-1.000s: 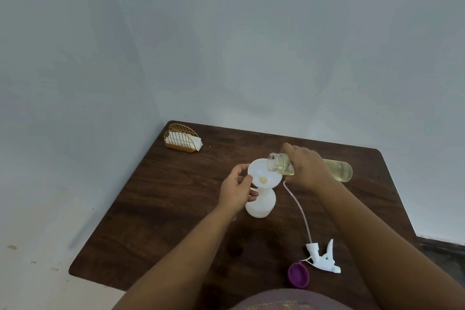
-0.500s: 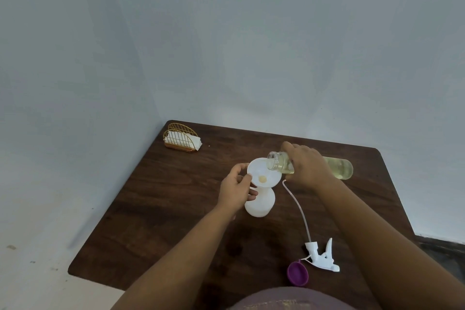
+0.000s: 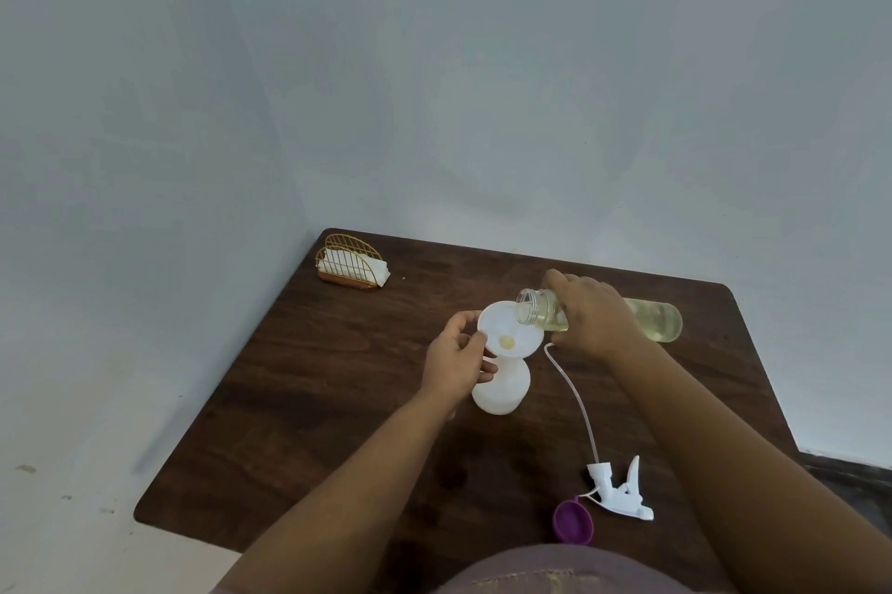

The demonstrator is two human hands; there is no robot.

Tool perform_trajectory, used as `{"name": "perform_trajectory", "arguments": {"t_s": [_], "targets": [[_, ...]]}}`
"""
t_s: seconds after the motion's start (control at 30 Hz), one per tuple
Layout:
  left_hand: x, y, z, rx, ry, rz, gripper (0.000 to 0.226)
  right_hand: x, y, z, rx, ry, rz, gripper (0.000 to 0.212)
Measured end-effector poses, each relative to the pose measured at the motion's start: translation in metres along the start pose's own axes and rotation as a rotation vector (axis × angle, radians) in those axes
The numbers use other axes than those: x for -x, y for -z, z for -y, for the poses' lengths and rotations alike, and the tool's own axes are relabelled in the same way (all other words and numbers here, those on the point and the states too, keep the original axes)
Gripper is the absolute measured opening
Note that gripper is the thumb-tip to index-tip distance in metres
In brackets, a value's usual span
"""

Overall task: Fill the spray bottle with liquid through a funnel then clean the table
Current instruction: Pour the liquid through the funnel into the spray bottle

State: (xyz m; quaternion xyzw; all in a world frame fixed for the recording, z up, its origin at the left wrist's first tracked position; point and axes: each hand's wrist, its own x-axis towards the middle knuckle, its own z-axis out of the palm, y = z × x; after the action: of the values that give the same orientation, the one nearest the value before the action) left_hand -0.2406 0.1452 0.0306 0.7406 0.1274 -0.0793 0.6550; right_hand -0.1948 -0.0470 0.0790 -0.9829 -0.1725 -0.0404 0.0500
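Note:
A white spray bottle (image 3: 502, 388) stands near the middle of the dark wooden table (image 3: 299, 405), with a white funnel (image 3: 507, 330) seated in its neck. My left hand (image 3: 456, 359) pinches the funnel's left rim. My right hand (image 3: 591, 316) grips a clear bottle (image 3: 656, 321) of pale yellow liquid, tipped almost flat with its open mouth over the funnel's right edge. A small pool of yellow liquid lies in the funnel's bottom.
The white spray trigger head (image 3: 620, 492) with its long dip tube lies at the front right, beside a purple cap (image 3: 572, 523). A gold wire holder (image 3: 350, 260) with white napkins stands at the far left corner. Walls close in behind and to the left.
The clear bottle's mouth has shifted slightly higher over the funnel. Both hands stay in about the same place.

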Motion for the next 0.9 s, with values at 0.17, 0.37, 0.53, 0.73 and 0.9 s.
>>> {"name": "perform_trajectory", "arguments": {"t_s": [0.17,0.37,0.53,0.73,0.9], "targets": [[0.001,-0.0001,0.0,-0.012,0.0,-0.003,0.029,0.0013,0.0,0.0018,-0.001,0.007,-0.007,0.049],[0.0014,-0.0002,-0.0008,-0.013,0.002,0.002,0.03,0.0026,-0.0003,0.002,0.001,0.001,-0.001,0.049],[0.0024,0.0002,-0.0009,-0.007,-0.009,0.006,0.028,0.0023,-0.0007,0.0024,-0.001,-0.006,-0.01,0.048],[0.0023,-0.0003,0.0009,0.002,-0.01,0.003,0.029,0.0023,-0.0012,0.0008,0.016,-0.014,-0.007,0.049],[0.0029,-0.0005,0.0015,0.001,-0.012,0.001,0.03,0.0023,-0.001,0.001,0.022,-0.019,-0.004,0.05]]}}
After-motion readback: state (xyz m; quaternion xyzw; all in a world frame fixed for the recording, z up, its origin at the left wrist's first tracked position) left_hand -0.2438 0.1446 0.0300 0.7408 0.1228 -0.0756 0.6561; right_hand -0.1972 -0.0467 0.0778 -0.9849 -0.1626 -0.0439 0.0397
